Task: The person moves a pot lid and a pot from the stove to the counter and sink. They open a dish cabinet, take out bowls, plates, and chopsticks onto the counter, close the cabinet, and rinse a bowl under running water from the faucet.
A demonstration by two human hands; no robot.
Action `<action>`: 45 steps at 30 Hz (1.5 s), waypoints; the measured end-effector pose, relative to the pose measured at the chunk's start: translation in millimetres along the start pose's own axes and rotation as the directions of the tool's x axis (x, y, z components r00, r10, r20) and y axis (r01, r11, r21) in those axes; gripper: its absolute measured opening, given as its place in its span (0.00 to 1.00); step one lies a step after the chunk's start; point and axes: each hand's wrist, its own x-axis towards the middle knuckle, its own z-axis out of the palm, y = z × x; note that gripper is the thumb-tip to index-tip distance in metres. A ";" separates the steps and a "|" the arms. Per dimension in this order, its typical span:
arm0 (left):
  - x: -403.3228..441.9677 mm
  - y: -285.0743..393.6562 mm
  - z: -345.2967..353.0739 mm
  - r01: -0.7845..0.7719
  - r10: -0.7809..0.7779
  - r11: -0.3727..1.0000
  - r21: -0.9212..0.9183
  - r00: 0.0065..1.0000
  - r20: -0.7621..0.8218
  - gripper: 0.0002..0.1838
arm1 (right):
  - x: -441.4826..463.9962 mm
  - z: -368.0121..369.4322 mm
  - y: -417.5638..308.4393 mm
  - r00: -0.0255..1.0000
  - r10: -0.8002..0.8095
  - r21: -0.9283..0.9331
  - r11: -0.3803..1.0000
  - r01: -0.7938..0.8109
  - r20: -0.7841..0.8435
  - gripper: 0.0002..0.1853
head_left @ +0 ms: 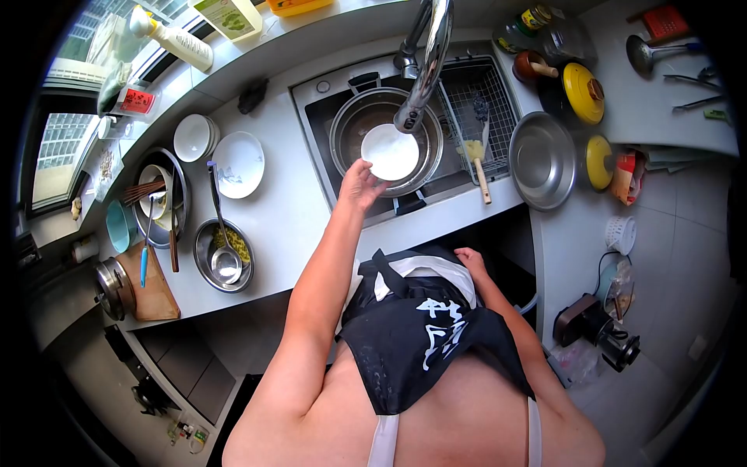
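Observation:
My left hand (361,187) grips the lower left rim of a round white dish (391,152). The dish is held over a large metal pot (340,134) standing in the sink, beneath the chrome faucet (424,82). Whether water is running is hard to make out. My right hand (471,261) hangs by the right side of my black apron (436,335), near the counter's front edge. Its fingers look loosely stretched, and nothing shows in them.
Left of the sink are a white plate (240,165), stacked white bowls (193,138) and a metal bowl (204,268) with a ladle (226,265). A wire basket (459,86) holding a wooden-handled brush (480,171) sits at right, beside a metal basin (543,159).

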 end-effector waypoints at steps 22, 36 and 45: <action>-13.6 8.9 14.1 -0.023 0.020 0.996 0.085 0.999 0.028 0.23 | 14.8 0.9 0.9 0.998 -0.064 -0.079 0.995 0.064 0.012 0.14; -13.6 7.6 13.5 -0.018 0.016 0.997 0.081 1.000 0.022 0.23 | 20.9 1.8 -12.0 0.992 -0.125 -0.107 0.987 0.122 -0.017 0.14; -17.4 6.9 14.0 -0.016 0.014 0.998 0.068 1.000 0.016 0.22 | 32.9 0.7 -95.5 0.965 -0.264 -0.070 0.962 0.263 -0.005 0.13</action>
